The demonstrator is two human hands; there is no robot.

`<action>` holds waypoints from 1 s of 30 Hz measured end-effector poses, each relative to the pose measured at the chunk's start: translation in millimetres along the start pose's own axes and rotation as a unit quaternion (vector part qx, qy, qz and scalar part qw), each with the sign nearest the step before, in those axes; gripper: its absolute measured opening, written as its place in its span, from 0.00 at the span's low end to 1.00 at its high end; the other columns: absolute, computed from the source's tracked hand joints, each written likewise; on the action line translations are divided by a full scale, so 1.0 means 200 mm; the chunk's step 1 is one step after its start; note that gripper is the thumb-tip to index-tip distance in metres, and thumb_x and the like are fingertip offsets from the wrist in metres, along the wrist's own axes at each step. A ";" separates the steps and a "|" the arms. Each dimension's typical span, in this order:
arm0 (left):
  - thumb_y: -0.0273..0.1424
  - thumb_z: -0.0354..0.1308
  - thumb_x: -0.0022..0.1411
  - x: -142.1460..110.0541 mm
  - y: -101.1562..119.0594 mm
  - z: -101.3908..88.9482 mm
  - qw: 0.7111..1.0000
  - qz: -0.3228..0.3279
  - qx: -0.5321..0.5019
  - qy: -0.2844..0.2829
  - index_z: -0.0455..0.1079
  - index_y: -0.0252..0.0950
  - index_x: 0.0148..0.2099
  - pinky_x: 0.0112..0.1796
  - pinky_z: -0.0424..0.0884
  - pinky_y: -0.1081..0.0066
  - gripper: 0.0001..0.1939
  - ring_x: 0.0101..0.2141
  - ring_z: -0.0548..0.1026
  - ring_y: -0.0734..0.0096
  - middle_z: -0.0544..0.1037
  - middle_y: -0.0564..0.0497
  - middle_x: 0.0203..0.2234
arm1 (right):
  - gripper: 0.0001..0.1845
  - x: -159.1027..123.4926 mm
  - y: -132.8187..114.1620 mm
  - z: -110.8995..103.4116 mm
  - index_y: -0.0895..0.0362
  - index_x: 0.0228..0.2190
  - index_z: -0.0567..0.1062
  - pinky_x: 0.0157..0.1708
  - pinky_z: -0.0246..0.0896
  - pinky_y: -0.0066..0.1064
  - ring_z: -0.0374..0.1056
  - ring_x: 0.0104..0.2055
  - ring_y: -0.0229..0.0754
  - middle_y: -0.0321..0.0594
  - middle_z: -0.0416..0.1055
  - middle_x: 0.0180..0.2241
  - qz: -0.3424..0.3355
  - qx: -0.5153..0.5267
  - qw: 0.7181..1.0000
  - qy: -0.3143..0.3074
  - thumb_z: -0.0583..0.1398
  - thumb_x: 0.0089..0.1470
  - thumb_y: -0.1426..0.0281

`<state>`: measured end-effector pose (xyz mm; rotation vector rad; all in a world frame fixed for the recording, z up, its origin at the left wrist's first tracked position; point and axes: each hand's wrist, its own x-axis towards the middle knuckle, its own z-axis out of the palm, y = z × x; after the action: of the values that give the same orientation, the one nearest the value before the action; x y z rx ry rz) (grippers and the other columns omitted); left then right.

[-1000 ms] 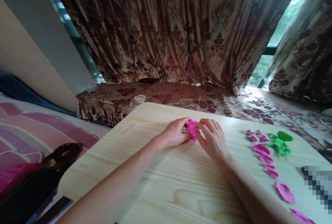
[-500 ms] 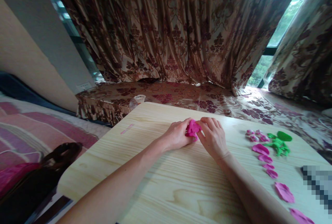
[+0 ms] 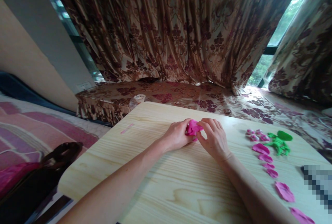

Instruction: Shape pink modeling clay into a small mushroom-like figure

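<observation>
My left hand [image 3: 178, 134] is closed around a pink clay flower [image 3: 192, 127] with ruffled petals, above the wooden table. From the right, my right hand [image 3: 213, 134] pinches the flower's edge between thumb and forefinger, its other fingers curled. My fingers hide part of the flower. To the right of my right hand lie loose pink clay petals [image 3: 265, 158], running in a row toward the front edge. Near the far end of that row sit several small pink-and-white pieces [image 3: 255, 135] and some green clay pieces [image 3: 279, 145], one shaped like a leaf.
The pale wooden table [image 3: 155, 182] has rounded corners. A pink strip [image 3: 127, 128] lies on its left part. Behind its far edge, a clear plastic cup [image 3: 137, 100] stands on the cloth-covered ledge. A dark bag [image 3: 28, 189] is at the left, and a blurred dark-edged object [image 3: 317, 184] at the right.
My right thumb and forefinger have shifted slightly on the flower, drawing a petal edge out a little to the right. The left hand stays almost in place.
</observation>
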<state>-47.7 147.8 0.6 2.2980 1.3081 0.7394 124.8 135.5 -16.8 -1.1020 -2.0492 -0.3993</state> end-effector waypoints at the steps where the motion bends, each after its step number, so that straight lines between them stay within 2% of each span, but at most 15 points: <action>1: 0.34 0.58 0.53 0.00 0.00 0.00 1.000 0.000 0.000 -0.001 0.65 0.41 0.45 0.30 0.64 0.72 0.16 0.30 0.72 0.68 0.75 0.54 0.30 | 0.10 0.00 0.00 0.00 0.56 0.38 0.72 0.42 0.58 0.38 0.63 0.41 0.46 0.43 0.70 0.39 -0.004 0.003 1.000 -0.003 0.58 0.52 0.75; 3: 0.36 0.59 0.52 -0.01 0.00 -0.01 1.000 0.001 0.001 -0.006 0.62 0.42 0.52 0.31 0.65 0.72 0.24 0.31 0.73 0.67 0.76 0.54 0.33 | 0.08 0.00 0.00 -0.01 0.54 0.36 0.72 0.42 0.58 0.38 0.63 0.41 0.45 0.42 0.70 0.38 -0.009 0.009 1.000 -0.007 0.58 0.52 0.75; 5: 0.38 0.62 0.49 -0.01 0.00 -0.02 1.000 0.003 0.002 -0.013 0.54 0.43 0.60 0.33 0.67 0.71 0.37 0.34 0.74 0.66 0.76 0.52 0.37 | 0.08 -0.01 0.00 -0.01 0.54 0.36 0.72 0.43 0.58 0.38 0.63 0.41 0.45 0.42 0.70 0.38 -0.008 0.012 1.000 -0.008 0.57 0.53 0.76; 8: 0.38 0.66 0.44 -0.01 0.00 -0.02 1.000 0.002 0.010 -0.022 0.45 0.43 0.65 0.35 0.68 0.70 0.49 0.36 0.74 0.63 0.76 0.51 0.40 | 0.08 -0.01 0.00 0.00 0.55 0.37 0.72 0.43 0.58 0.39 0.63 0.42 0.46 0.43 0.70 0.38 0.001 0.015 1.000 -0.006 0.57 0.53 0.74; 12: 0.36 0.62 0.49 -0.01 0.00 0.00 0.999 -0.001 0.032 -0.012 0.45 0.43 0.65 0.36 0.68 0.68 0.45 0.35 0.75 0.62 0.76 0.51 0.38 | 0.08 -0.01 0.01 0.01 0.55 0.38 0.71 0.42 0.59 0.39 0.63 0.41 0.46 0.43 0.70 0.38 0.011 0.017 1.000 -0.004 0.57 0.53 0.74; 17: 0.34 0.58 0.54 0.00 0.01 0.01 0.996 -0.018 0.077 0.044 0.47 0.43 0.64 0.45 0.64 0.63 0.38 0.43 0.72 0.57 0.75 0.47 0.42 | 0.10 -0.01 0.01 0.02 0.55 0.40 0.70 0.42 0.60 0.40 0.65 0.43 0.48 0.44 0.70 0.40 0.026 0.019 0.999 -0.001 0.58 0.53 0.73; 21: 0.38 0.61 0.51 0.00 0.00 0.01 0.994 -0.028 0.090 0.064 0.44 0.42 0.65 0.44 0.64 0.60 0.44 0.44 0.72 0.53 0.75 0.46 0.42 | 0.11 -0.02 0.02 0.03 0.54 0.40 0.70 0.42 0.61 0.40 0.65 0.43 0.48 0.44 0.69 0.41 0.034 0.026 0.999 -0.007 0.58 0.53 0.73; 24: 0.42 0.63 0.48 0.00 -0.01 -0.01 0.995 -0.025 0.073 0.064 0.43 0.42 0.66 0.41 0.66 0.62 0.48 0.40 0.74 0.55 0.76 0.47 0.39 | 0.11 -0.02 0.02 0.04 0.54 0.41 0.69 0.42 0.61 0.40 0.66 0.43 0.48 0.44 0.70 0.41 0.045 0.030 0.999 -0.010 0.58 0.53 0.73; 27: 0.42 0.63 0.48 0.01 -0.03 -0.03 0.997 -0.014 0.024 0.071 0.52 0.42 0.64 0.40 0.68 0.65 0.43 0.38 0.75 0.59 0.77 0.48 0.40 | 0.12 -0.03 0.03 0.05 0.55 0.41 0.69 0.43 0.61 0.39 0.66 0.43 0.48 0.45 0.70 0.41 0.055 0.034 0.998 -0.012 0.58 0.53 0.73; 30: 0.39 0.59 0.54 0.03 -0.04 -0.07 0.997 0.004 -0.013 0.076 0.66 0.39 0.55 0.40 0.69 0.69 0.26 0.40 0.74 0.64 0.75 0.47 0.44 | 0.11 -0.03 0.03 0.05 0.55 0.40 0.70 0.42 0.61 0.38 0.66 0.42 0.47 0.43 0.70 0.39 0.062 0.044 0.997 -0.021 0.58 0.52 0.73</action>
<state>-58.9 158.8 7.6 2.2666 1.3460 0.9436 127.4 141.9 -28.6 -1.1845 -2.0027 -0.2243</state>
